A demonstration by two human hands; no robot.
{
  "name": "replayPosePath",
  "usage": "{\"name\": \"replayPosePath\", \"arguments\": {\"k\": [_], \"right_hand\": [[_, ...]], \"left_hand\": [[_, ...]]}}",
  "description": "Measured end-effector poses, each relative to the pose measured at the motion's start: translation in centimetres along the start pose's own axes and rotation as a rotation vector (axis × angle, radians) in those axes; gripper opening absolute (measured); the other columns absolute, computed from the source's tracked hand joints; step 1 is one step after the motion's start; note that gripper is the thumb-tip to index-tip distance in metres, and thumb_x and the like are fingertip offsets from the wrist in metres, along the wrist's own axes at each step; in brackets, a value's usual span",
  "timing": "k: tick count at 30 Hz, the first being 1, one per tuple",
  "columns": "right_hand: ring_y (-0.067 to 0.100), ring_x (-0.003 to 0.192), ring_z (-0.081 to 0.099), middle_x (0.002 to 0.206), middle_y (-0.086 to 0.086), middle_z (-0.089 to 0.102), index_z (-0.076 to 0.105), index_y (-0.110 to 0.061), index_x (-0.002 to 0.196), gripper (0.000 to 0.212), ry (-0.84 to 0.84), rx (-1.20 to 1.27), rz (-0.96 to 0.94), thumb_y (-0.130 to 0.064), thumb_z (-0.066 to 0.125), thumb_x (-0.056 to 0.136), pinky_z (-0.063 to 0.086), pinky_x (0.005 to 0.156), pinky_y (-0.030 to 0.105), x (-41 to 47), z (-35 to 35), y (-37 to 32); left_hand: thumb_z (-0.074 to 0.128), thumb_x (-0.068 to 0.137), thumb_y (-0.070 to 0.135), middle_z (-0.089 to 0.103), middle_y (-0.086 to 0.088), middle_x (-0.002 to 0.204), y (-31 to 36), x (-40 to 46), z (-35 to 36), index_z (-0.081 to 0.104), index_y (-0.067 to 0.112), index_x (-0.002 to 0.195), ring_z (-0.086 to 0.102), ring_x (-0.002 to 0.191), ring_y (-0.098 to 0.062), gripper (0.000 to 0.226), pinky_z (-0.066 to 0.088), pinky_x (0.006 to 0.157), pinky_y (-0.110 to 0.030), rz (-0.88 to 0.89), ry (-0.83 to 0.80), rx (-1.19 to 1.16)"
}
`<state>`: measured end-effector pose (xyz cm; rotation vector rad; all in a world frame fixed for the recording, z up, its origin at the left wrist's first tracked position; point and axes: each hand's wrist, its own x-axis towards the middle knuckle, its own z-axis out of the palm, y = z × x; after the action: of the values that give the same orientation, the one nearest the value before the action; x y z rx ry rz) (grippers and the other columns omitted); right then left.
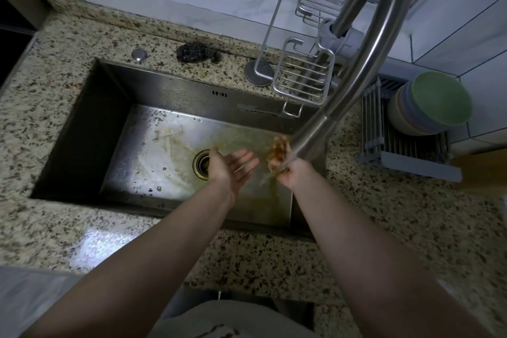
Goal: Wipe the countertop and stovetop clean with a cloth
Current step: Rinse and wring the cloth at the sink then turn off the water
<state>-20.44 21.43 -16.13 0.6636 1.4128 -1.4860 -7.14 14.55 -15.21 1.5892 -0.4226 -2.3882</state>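
Both my hands are over the steel sink. My left hand is held out flat, palm up, fingers straight, above the drain. My right hand sits under the faucet spout, cupped around a brownish, orange-stained clump in its palm, and water runs over it. I cannot tell whether that clump is a cloth or scraps. The speckled granite countertop surrounds the sink. No stovetop shows clearly.
A dark steel-wool scrubber lies behind the sink beside a round metal cap. A wire rack stands at the back right. Stacked coloured bowls rest on a grey drying rack. The sink floor carries yellowish stains.
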Motion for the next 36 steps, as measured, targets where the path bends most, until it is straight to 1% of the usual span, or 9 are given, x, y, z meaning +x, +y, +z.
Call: {"name": "replayPosePath", "arguments": {"k": [3,6,12,16,19,23,30,33,36], "right_hand": [[0.009,0.033,0.044,0.058,0.0,0.058,0.063,-0.013,0.098,0.026,0.01,-0.052,0.064,-0.036,0.054,0.106,0.035,0.033,0.02,-0.3,1.0,0.4],[0.008,0.034,0.036,0.049,-0.006,0.044,0.053,-0.016,0.078,0.033,-0.035,0.046,0.08,-0.035,0.054,0.105,0.028,0.035,0.018,-1.3,1.7,0.8],[0.01,0.041,0.029,0.053,-0.006,0.038,0.052,-0.021,0.067,0.04,-0.098,0.146,0.022,-0.039,0.061,0.102,0.024,0.041,0.021,-1.8,1.6,1.1],[0.021,0.072,0.072,0.089,0.011,0.07,0.07,-0.007,0.112,0.016,-0.189,0.322,0.075,-0.018,0.067,0.101,0.06,0.062,0.03,-2.1,0.9,1.3],[0.016,0.08,0.072,0.122,0.021,0.068,0.071,-0.009,0.117,0.019,-0.257,0.313,0.052,-0.005,0.062,0.101,0.057,0.057,0.021,-2.1,0.6,1.5],[0.003,0.043,0.035,0.066,-0.004,0.054,0.065,-0.01,0.11,0.026,-0.228,0.102,0.004,-0.025,0.073,0.09,0.031,0.037,0.015,-1.6,1.2,1.7],[0.01,0.037,0.024,0.048,-0.006,0.029,0.042,-0.022,0.054,0.059,-0.14,0.003,-0.03,-0.054,0.052,0.103,0.018,0.037,0.024,-2.3,2.7,1.3],[0.014,0.041,0.034,0.048,-0.002,0.036,0.045,-0.02,0.052,0.065,-0.175,0.132,0.011,-0.055,0.039,0.106,0.034,0.047,0.026,-3.1,2.6,1.5],[0.027,0.08,0.067,0.085,0.014,0.072,0.072,-0.008,0.091,0.068,-0.216,-0.015,-0.04,-0.06,0.03,0.107,0.054,0.08,0.04,-4.0,1.8,2.0]], "left_hand": [[0.017,0.106,0.058,0.073,-0.011,0.117,0.0,0.3,-0.8,0.068,0.006,0.111,0.069,0.11,-0.026,0.073,0.048,0.102,-0.038,-0.046,0.037,0.021],[0.019,0.106,0.056,0.072,-0.01,0.117,-0.4,0.1,-1.5,0.067,0.006,0.112,0.065,0.115,-0.027,0.07,0.043,0.11,-0.039,-0.103,0.027,0.006],[0.021,0.107,0.054,0.072,-0.01,0.111,-0.8,0.0,-1.8,0.066,0.007,0.108,0.065,0.112,-0.027,0.065,0.045,0.1,-0.037,-0.167,0.043,-0.038],[0.021,0.107,0.054,0.07,-0.01,0.114,-0.9,-0.2,-1.5,0.064,0.007,0.11,0.062,0.117,-0.028,0.064,0.042,0.108,-0.038,-0.18,0.028,-0.059],[0.021,0.107,0.053,0.069,-0.01,0.118,-0.9,-0.4,-1.4,0.063,0.007,0.116,0.061,0.119,-0.028,0.063,0.041,0.11,-0.039,-0.178,0.027,-0.074],[0.022,0.107,0.053,0.069,-0.011,0.118,-0.9,-0.8,-1.5,0.061,0.006,0.124,0.062,0.119,-0.029,0.063,0.043,0.106,-0.039,-0.17,0.04,-0.08],[0.027,0.108,0.05,0.07,-0.008,0.12,-1.1,-0.9,-1.6,0.062,0.009,0.12,0.063,0.12,-0.027,0.055,0.043,0.109,-0.038,-0.143,0.013,-0.004],[0.039,0.107,0.044,0.071,-0.006,0.113,-1.2,-1.2,-0.9,0.064,0.012,0.121,0.065,0.115,-0.024,0.042,0.045,0.11,-0.04,-0.127,-0.042,0.103],[0.057,0.1,0.044,0.068,-0.012,0.12,-1.2,-1.6,-0.2,0.065,0.012,0.121,0.066,0.11,-0.025,0.039,0.052,0.103,-0.04,-0.121,-0.138,0.224]]}}
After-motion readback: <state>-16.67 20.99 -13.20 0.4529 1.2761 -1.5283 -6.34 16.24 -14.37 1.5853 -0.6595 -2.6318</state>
